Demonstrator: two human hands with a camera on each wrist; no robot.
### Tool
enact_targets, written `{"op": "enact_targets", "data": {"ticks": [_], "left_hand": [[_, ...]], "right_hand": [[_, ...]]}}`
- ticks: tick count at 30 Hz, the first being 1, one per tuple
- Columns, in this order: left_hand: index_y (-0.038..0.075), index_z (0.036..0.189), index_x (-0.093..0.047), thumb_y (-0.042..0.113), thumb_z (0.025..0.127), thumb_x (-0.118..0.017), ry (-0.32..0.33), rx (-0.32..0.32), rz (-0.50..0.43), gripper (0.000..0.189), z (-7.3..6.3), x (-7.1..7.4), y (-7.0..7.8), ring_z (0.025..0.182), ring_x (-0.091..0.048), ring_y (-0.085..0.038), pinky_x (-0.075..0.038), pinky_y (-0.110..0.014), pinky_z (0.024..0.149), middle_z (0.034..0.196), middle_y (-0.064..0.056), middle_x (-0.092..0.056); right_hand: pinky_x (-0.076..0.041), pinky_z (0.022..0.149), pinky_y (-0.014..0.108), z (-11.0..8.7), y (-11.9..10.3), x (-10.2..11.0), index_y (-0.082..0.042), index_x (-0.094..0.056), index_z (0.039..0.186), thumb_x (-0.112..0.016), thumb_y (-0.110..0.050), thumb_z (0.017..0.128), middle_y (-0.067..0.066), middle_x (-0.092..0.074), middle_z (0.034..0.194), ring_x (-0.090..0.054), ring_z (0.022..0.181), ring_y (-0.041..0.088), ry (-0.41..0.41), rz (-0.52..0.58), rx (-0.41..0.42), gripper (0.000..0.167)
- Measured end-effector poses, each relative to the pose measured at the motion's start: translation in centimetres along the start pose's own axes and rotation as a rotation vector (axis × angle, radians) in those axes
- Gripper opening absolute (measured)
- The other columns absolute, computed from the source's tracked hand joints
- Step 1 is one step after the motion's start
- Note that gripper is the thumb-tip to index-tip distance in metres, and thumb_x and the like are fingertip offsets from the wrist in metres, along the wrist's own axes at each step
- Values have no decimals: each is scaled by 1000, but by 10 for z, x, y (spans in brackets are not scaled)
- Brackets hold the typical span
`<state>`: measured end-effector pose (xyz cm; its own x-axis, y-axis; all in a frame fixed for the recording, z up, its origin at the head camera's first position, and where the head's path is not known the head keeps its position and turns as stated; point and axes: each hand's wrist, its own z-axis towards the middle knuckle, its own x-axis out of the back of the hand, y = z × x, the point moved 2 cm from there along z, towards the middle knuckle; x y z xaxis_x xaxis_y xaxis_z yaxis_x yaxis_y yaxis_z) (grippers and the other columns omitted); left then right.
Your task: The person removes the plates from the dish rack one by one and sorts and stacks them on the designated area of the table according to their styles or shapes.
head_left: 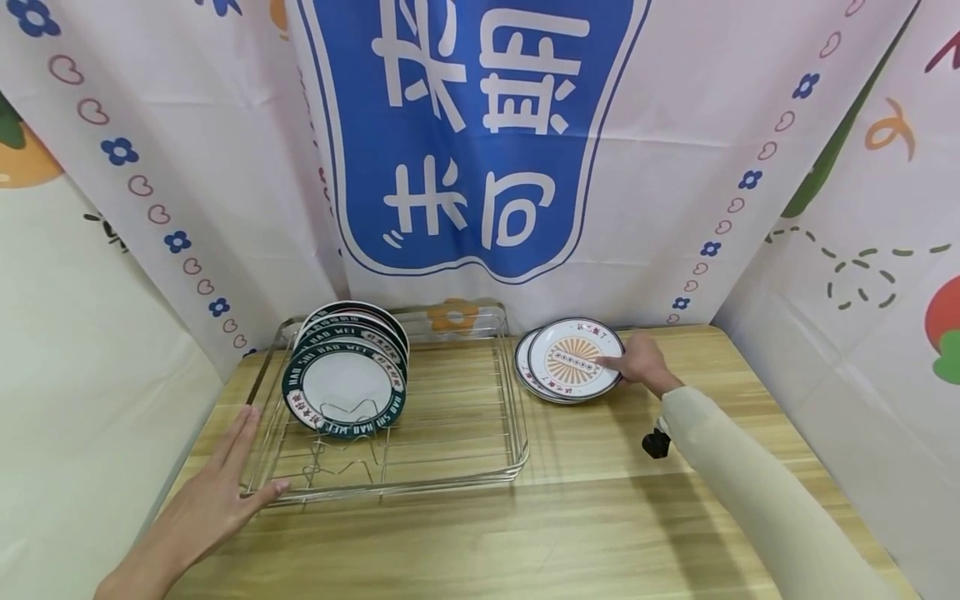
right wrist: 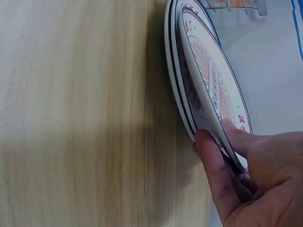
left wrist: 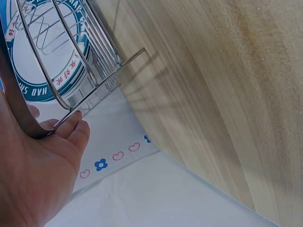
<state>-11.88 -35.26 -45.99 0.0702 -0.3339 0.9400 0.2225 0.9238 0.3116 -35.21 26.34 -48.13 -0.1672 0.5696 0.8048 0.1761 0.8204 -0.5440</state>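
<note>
My right hand [head_left: 643,364] pinches the near right rim of the top white plate [head_left: 566,340], thumb on its face and fingers beneath. In the right wrist view this plate [right wrist: 226,78] tilts up from the white plates [right wrist: 173,71] below it. At the left, my left hand [head_left: 206,500] rests against the front left corner of the wire dish rack [head_left: 450,477], fingers extended along its side and thumb at the front. Several green-rimmed plates [head_left: 347,387] lean upright in the rack's left part.
The wooden table [head_left: 487,550] holds the rack and the white plates side by side. Printed cloth [head_left: 645,208] hangs behind, with pale cloth walls at both sides. A small black object [head_left: 656,444] is at my right sleeve [head_left: 738,475].
</note>
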Motion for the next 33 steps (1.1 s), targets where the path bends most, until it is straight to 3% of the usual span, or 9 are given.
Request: {"op": "enact_targets", "data": {"ticks": [4,8,20,27,33], "left_hand": [[18,171,9,46,98,-73,7,0,-2,113,-1,-1,-1,99,-66,-62,-58,-56,58,177,-15,8],[17,171,9,46,98,-73,5,-5,0,113,-1,-2,-1,102,-64,-64,-56,-46,52,177,-15,9],[18,170,11,46,99,-72,-1,-1,-13,113,-1,-1,0,101,-65,-62,-56,-45,52,177,-14,11],[18,171,10,46,98,-73,12,-1,2,113,-1,-1,0,109,-59,-68,-58,-50,55,177,-16,8],[19,171,9,45,98,-73,10,5,-5,113,-1,-1,0,96,-66,-62,-54,-42,50,177,-14,9]], "right_hand": [[-47,51,24,1,1,-5,-1,-66,81,-80,-36,96,15,-73,69,-68,56,21,-26,1,-8,40],[-48,52,23,1,4,-10,0,-65,81,-78,-38,97,13,-71,65,-67,53,19,-45,-20,9,43],[-46,54,23,0,-2,-21,-2,-65,77,-75,-43,99,9,-69,60,-64,49,14,-69,-57,44,47],[-45,50,22,1,-4,-26,-3,-64,73,-74,-44,99,7,-67,57,-62,47,14,-55,-47,57,50],[-44,45,19,3,0,-30,-2,-66,78,-71,-45,101,7,-68,59,-63,46,14,-89,6,21,49]]}}
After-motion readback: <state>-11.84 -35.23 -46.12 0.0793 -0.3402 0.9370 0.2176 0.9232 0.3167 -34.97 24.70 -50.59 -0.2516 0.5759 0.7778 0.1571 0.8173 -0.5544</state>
